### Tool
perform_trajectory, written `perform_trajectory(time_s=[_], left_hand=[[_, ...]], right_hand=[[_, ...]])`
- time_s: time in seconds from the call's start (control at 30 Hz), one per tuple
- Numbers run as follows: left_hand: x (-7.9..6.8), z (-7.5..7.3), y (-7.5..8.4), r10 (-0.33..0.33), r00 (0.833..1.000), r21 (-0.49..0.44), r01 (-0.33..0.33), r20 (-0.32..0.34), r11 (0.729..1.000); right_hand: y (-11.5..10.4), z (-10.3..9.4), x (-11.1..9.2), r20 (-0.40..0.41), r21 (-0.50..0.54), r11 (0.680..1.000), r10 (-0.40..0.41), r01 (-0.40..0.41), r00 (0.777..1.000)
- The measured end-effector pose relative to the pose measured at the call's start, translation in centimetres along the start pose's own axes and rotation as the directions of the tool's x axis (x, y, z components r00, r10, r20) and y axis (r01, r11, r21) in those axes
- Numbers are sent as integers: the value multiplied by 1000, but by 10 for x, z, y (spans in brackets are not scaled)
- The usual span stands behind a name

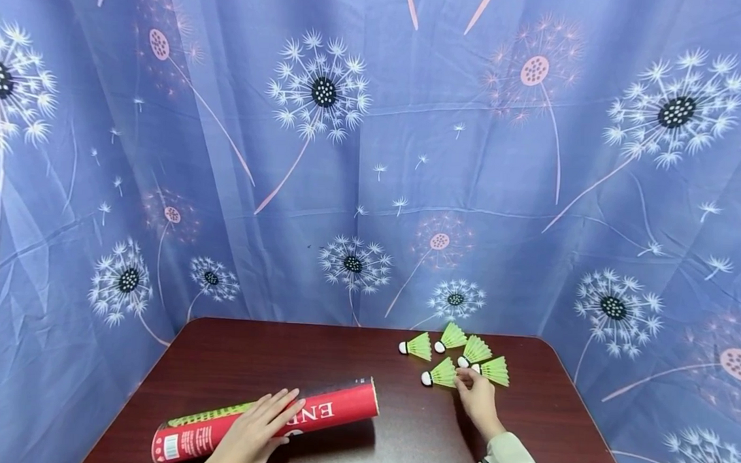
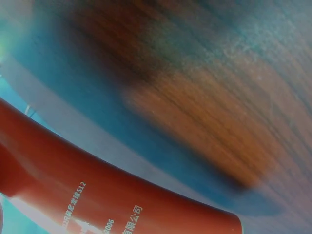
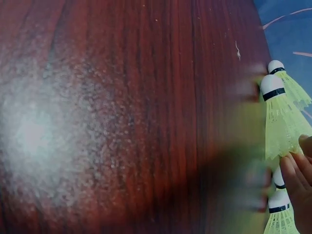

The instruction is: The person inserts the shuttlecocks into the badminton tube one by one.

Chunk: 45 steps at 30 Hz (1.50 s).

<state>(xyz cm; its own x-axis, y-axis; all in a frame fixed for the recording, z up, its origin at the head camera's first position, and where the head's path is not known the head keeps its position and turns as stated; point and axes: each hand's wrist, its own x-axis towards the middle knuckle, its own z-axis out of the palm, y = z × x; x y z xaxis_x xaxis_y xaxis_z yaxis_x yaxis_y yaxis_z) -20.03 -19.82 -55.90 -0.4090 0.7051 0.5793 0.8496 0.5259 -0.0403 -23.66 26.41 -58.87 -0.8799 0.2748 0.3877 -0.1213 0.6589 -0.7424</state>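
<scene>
A red shuttlecock tube [image 1: 340, 404] with white lettering slants across the front left of the table in the head view. My left hand [image 1: 258, 425] grips it around the middle, fingers over the top and thumb on the near side. The tube's red wall [image 2: 122, 190] fills the lower left of the left wrist view, where the hand is mostly hidden. At the right, my right hand [image 1: 479, 402] pinches the skirt edge of a yellow-green shuttlecock [image 1: 442, 374] with a white head and black band. In the right wrist view the fingertips [image 3: 292, 168] meet the skirt's rim.
Several more shuttlecocks [image 1: 418, 346] lie grouped behind and beside the right hand, near the table's back edge. The dark red-brown wooden table [image 1: 268, 357] has a glossy top. A blue curtain [image 1: 373, 157] with dandelion prints hangs behind it and on both sides.
</scene>
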Motion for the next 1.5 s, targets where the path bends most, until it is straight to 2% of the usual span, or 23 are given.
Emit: perform_trajectory(time_s=[0.27, 0.4, 0.6, 0.87, 1.07, 1.27, 1.5], left_hand=[[0, 0, 1, -3, 1000, 10, 3, 2, 1000], [0, -2, 1, -19, 999, 13, 19, 31, 1000], [2, -4, 0, -15, 1000, 0, 15, 14, 1000], [1, -3, -1, -9, 1000, -3, 9, 14, 1000], [-2, -2, 0, -6, 1000, -3, 6, 8, 1000], [1, -4, -1, 4, 1000, -20, -4, 0, 1000], [2, -3, -2, -1, 1000, -32, 1, 8, 999]], right_hand=[[-1, 0, -3, 11, -36, 999, 21, -21, 1000], [-2, -1, -5, -16, -37, 999, -17, 16, 1000], [-7, -3, -5, -42, -46, 996, -79, 77, 996], [-18, -9, -9, -5, 39, 993, -109, 109, 994], [-25, -10, -14, -11, 115, 985, -125, 126, 992], [-33, -9, -18, -8, 234, 964, -131, 129, 991], [-54, -6, -25, 7, 314, 933, -188, 176, 982]])
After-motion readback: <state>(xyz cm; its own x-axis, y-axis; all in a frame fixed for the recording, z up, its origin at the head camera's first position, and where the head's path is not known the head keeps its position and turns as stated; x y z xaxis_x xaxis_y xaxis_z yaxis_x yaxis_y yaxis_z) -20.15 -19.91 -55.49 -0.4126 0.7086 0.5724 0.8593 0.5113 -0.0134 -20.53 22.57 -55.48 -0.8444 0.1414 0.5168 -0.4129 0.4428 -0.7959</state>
